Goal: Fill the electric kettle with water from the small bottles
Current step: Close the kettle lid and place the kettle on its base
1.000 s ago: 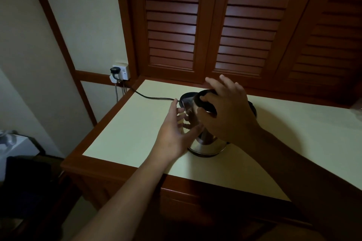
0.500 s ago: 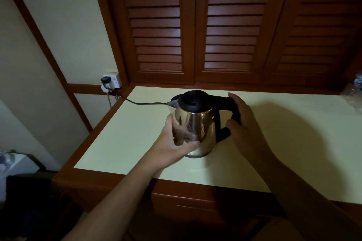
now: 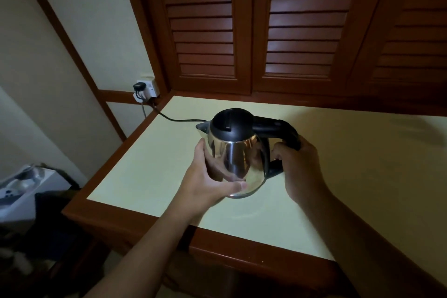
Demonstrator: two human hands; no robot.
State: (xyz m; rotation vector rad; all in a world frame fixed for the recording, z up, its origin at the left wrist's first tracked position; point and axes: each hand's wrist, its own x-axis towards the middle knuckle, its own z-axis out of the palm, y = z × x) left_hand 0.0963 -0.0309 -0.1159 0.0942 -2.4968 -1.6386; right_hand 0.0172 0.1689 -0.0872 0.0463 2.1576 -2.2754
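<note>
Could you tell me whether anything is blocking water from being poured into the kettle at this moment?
Yes. The kettle's black lid sits closed over its mouth, so it must be opened first. The left hand cups the steel body and the right hand grips the handle. No bottle is in view.

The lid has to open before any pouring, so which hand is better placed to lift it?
Probably the left hand: it only steadies the kettle body just below the closed lid, while the right hand is wrapped around the handle.
</note>
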